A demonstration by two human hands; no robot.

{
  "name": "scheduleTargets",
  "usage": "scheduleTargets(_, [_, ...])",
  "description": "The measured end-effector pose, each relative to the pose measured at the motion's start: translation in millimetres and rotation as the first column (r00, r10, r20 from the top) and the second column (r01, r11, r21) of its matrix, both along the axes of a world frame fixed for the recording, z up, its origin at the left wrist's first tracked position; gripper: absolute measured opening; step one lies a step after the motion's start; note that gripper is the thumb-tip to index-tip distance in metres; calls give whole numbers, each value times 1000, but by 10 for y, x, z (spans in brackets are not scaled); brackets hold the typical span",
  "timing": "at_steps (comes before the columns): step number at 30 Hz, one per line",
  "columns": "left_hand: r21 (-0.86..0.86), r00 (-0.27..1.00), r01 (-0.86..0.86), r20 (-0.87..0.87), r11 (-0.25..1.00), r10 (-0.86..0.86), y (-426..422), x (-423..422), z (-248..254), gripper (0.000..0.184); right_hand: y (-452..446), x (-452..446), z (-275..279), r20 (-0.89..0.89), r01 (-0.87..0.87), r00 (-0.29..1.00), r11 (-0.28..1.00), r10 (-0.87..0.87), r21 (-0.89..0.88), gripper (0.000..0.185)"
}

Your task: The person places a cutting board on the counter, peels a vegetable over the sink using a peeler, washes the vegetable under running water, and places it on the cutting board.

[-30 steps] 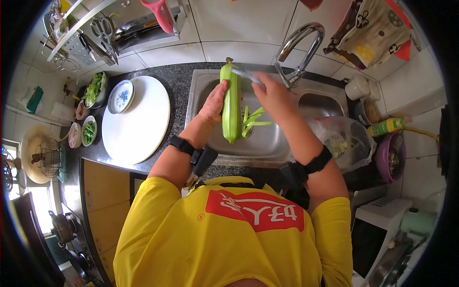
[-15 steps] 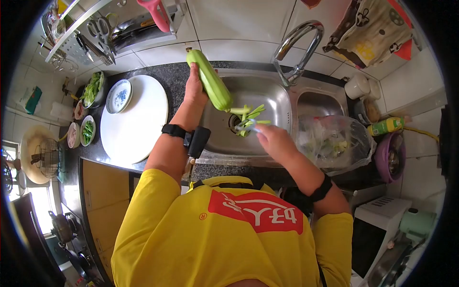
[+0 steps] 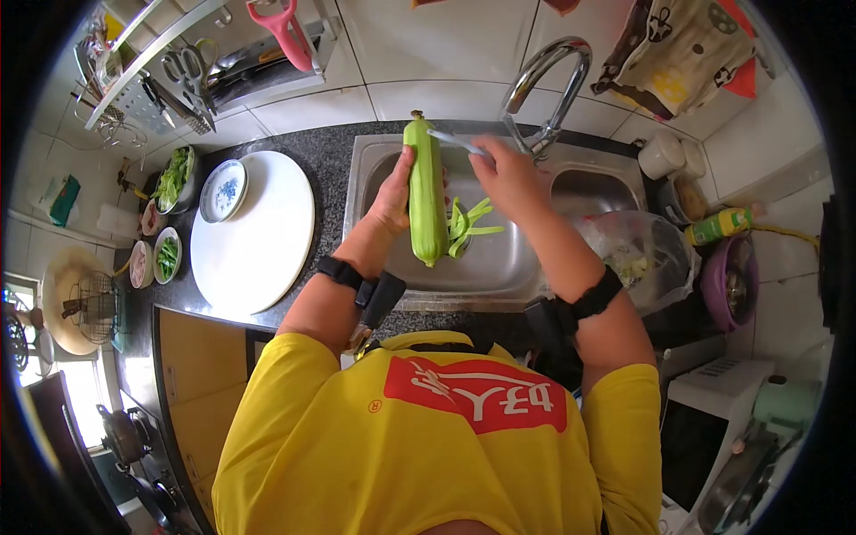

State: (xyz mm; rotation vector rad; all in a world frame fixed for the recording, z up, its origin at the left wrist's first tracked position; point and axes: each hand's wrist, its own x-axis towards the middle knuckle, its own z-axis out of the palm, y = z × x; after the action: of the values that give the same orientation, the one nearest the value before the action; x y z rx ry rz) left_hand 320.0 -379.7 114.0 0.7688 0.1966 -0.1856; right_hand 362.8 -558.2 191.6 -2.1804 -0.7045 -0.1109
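Note:
My left hand (image 3: pixel 392 198) is wrapped round a long, light green zucchini (image 3: pixel 428 196), which stands nearly lengthwise above the left sink basin (image 3: pixel 499 267), stem end away from me. My right hand (image 3: pixel 511 181) grips the handle of a pale blue-grey peeler (image 3: pixel 456 141). The peeler's head is at the upper right side of the zucchini, near the stem; whether the blade touches the skin I cannot tell. Green peel strips (image 3: pixel 470 225) lie in the basin beside the zucchini, partly covering the drain area.
A chrome faucet (image 3: pixel 557 89) rises behind the sink. To the left are a round white board (image 3: pixel 259 259) with small patterned dishes (image 3: pixel 223 190) and bowls of cut vegetables (image 3: pixel 167 254). At right, a clear plastic bag (image 3: pixel 646 259) lies near a purple basin (image 3: pixel 727 285).
The zucchini has swung from slanted to nearly straight and moved right. My right hand has moved with the peeler from the zucchini's near end up towards its stem end.

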Motion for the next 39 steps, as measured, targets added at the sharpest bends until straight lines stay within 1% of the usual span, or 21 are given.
scheduleTargets(2, [57, 997, -58, -46, 997, 60, -56, -37, 101, 55, 50, 45, 18, 25, -4, 1000, 1000, 4, 11, 20])
scheduleTargets(10, [50, 998, -51, -24, 997, 52, -24, -36, 45, 46, 105, 81, 17, 28, -21, 999, 999, 20, 37, 20])
scheduleTargets(12, [96, 999, -34, -9, 995, 35, 1, -37, 5, 43, 95, 50, 36, 29, 1, 1000, 1000, -2, 28, 20])
scheduleTargets(16, [150, 999, -38, 9, 988, 37, -10, -31, -12, 52, 89, 54, -87, 25, -38, 999, 996, 36, 79, 20])
scheduleTargets(18, [168, 994, -112, 24, 979, 110, -20, -54, 33, 43, 36, -80, -143, -95, -72, 992, 996, 77, 55, 20])
scheduleTargets(19, [167, 994, -114, 21, 979, 112, 4, -33, -8, 43, 15, -164, -181, -98, -74, 992, 996, 79, 53, 20])
scheduleTargets(21, [165, 968, -249, 26, 955, 248, 97, 80, -95, 44, -41, -347, -257, 17, -182, 983, 983, 181, 35, 22])
scheduleTargets(22, [163, 968, -249, 25, 955, 249, 151, 106, -99, 44, -89, -442, -286, 16, -182, 983, 983, 182, 33, 22])
scheduleTargets(24, [216, 956, -293, 61, 931, 287, 277, 145, -102, 46, -204, -610, -329, 117, -236, 964, 970, 241, -51, 23])
scheduleTargets(25, [214, 955, -295, 60, 931, 289, 309, 168, -109, 46, -260, -680, -344, 116, -238, 963, 970, 243, -53, 23])
scheduleTargets(27, [219, 935, -353, 90, 909, 342, 370, 214, -120, 52, -366, -771, -366, 100, -250, 955, 939, 280, -238, 24])
scheduleTargets(28, [223, 924, -381, 106, 897, 366, 385, 221, -98, 55, -425, -780, -429, 100, -252, 954, 938, 281, -238, 24])
scheduleTargets(30, [204, 912, -408, 55, 890, 406, 436, 250, -72, 57, -554, -739, -652, 77, -245, 956, 912, 284, -329, 24])
scheduleTargets(31, [84, 906, -424, 52, 902, 421, 473, 270, -79, 57, -609, -672, -717, 79, -241, 956, 913, 281, -329, 24])
scheduleTargets(32, [-37, 899, -434, 45, 900, 435, 488, 287, -94, 57, -653, -577, -768, 39, -214, 972, 942, 231, -257, 24])
scheduleTargets(33, [-52, 901, -432, 27, 900, 434, 461, 274, -64, 59, -652, -502, -743, -6, -182, 983, 966, 184, -185, 23])
scheduleTargets(34, [-49, 901, -431, 28, 901, 433, 442, 254, -64, 59, -648, -448, -714, -6, -181, 983, 966, 183, -183, 23])
scheduleTargets(36, [-159, 950, -309, -8, 938, 311, 403, 204, -51, 60, -624, -344, -612, -234, -61, 971, 998, 53, -27, 22])
scheduleTargets(37, [-275, 970, -244, -77, 930, 232, 357, 162, -26, 64, -583, -300, -571, -221, -36, 975, 999, 33, -13, 23])
scheduleTargets(38, [-273, 970, -241, -78, 931, 228, 336, 134, -65, 64, -535, -260, -548, -223, -32, 974, 999, 29, -11, 23])
scheduleTargets(39, [-354, 992, -125, -36, 927, 120, 307, 108, -101, 64, -481, -221, -523, -190, -28, 981, 999, 32, 21, 22])
